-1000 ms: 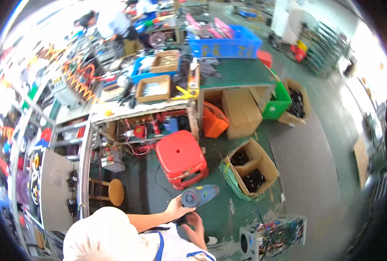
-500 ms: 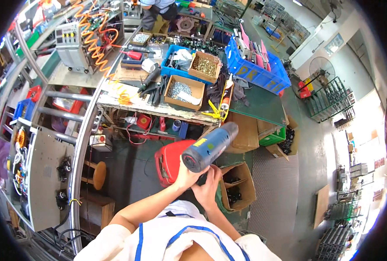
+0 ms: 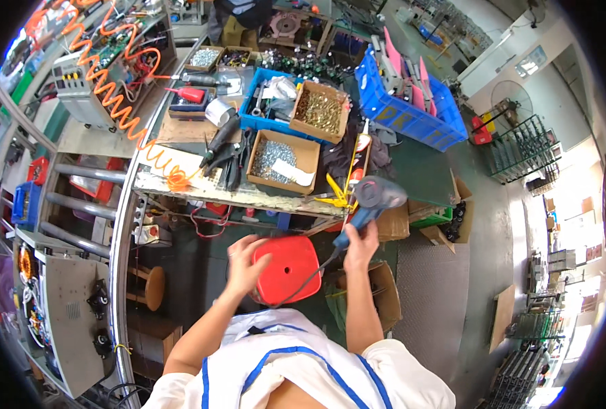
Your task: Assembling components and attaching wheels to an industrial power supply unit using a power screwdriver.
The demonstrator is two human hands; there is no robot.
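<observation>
My right hand (image 3: 361, 247) grips the handle of a blue-grey heat gun (image 3: 380, 195), which is raised by the front edge of the workbench (image 3: 238, 194). A dark cord runs down from the handle across the red plastic stool (image 3: 290, 271). My left hand (image 3: 247, 262) is empty, with its fingers apart, over the left side of that stool. Close to the heat gun, at the bench edge, is a yellow caulking gun (image 3: 337, 191) with a tube (image 3: 360, 158) in it.
Cardboard boxes of silver screws (image 3: 272, 155) and brass-coloured screws (image 3: 323, 112) sit on the bench with a blue crate (image 3: 412, 102). An orange coiled hose (image 3: 109, 88) hangs at left. An open cardboard box (image 3: 384, 300) stands right of the stool; a metal frame post (image 3: 120, 273) rises at left.
The heat gun has moved right and turned, and is now in my right hand only. My left hand has let go of it and moved left, uncovering the red stool's seat.
</observation>
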